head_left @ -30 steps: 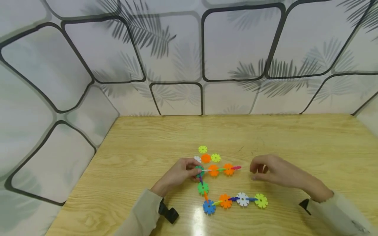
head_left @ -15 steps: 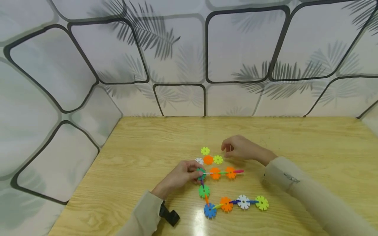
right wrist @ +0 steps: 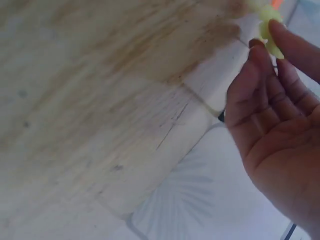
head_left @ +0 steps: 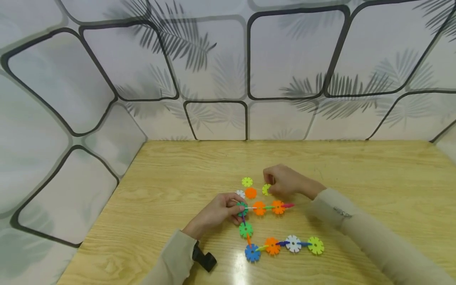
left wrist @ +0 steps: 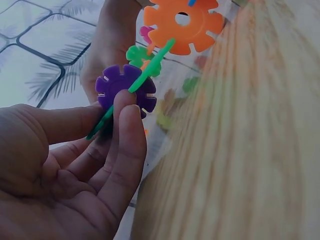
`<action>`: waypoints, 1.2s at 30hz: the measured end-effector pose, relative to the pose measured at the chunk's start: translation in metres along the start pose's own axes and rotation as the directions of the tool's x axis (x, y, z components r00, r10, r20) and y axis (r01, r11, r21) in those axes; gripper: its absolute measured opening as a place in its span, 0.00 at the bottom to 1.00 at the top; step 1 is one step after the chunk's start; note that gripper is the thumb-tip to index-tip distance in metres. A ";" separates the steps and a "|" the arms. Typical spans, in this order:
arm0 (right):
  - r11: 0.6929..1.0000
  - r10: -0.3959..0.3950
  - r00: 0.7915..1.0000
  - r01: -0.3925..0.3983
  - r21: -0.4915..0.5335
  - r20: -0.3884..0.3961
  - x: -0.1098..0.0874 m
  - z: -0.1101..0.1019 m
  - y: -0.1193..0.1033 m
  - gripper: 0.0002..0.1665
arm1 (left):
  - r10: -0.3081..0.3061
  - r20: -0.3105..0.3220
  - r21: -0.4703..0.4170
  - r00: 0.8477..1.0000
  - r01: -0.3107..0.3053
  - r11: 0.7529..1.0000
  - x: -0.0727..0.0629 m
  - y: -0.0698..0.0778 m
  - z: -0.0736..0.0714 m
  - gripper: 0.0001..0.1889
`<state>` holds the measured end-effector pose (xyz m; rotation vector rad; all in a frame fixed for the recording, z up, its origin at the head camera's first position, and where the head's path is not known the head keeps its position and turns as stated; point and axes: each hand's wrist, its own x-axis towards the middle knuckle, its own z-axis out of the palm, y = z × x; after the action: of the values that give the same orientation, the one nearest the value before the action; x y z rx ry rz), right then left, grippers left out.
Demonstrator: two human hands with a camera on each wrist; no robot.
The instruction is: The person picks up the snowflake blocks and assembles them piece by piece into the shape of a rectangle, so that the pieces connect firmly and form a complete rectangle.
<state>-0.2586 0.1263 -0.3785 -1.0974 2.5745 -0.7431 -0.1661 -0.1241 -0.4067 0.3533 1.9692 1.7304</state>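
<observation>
My left hand [head_left: 219, 211] pinches a dark green snowflake disc [head_left: 242, 208] at the upper left corner of a chain of interlocked notched plastic discs. From that corner one row runs right through orange discs [head_left: 278, 207] to a pink disc [head_left: 289, 205] seen edge-on. Another row leads down past a green disc [head_left: 246, 229] and a blue disc [head_left: 252, 253], then right to a yellow-green end disc [head_left: 315, 245]. Close by in the left wrist view is a purple disc [left wrist: 120, 82]. Behind the chain, my right hand [head_left: 286, 182] pinches a loose yellow disc [right wrist: 271, 32] between thumb and fingers.
Loose discs lie on the wooden table [head_left: 171, 178] beyond the chain: a yellow one [head_left: 247, 181], an orange one [head_left: 251, 193] and a white one [head_left: 240, 194]. A patterned wall [head_left: 213, 79] borders the table's far edge and left side.
My right hand has come from the right side to the loose discs and taken hold of a yellow one, shifting it slightly right. The left hand keeps its grip on the chain.
</observation>
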 end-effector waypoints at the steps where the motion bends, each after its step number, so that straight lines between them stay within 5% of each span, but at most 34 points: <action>1: 0.999 -0.002 1.000 0.002 0.039 -0.017 -0.002 -0.001 0.003 0.13 | 0.000 0.004 -0.002 1.000 0.000 1.000 0.001 -0.001 -0.001 0.08; 7: 0.966 0.032 0.997 -0.012 0.258 -0.073 -0.024 -0.014 0.016 0.06 | 0.023 0.015 0.003 1.000 -0.023 1.000 0.004 -0.003 -0.005 0.08; 12: 0.929 0.060 0.996 -0.034 0.367 -0.059 -0.046 -0.023 0.017 0.11 | 0.025 0.021 0.016 0.999 -0.025 1.000 0.007 -0.001 -0.005 0.08; 25: 0.842 0.180 0.983 -0.131 0.523 -0.043 -0.089 -0.026 0.022 0.11 | 0.039 0.013 0.006 0.999 -0.039 0.999 0.014 -0.004 -0.007 0.08; 36: 0.813 0.170 0.985 -0.121 0.569 -0.033 -0.097 -0.016 0.021 0.11 | 0.041 0.025 0.005 0.999 -0.041 0.999 0.013 -0.003 -0.008 0.07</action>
<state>-0.2110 0.2147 -0.3736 -0.6769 2.2166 -1.4155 -0.1812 -0.1247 -0.4120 0.4181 1.9623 1.7374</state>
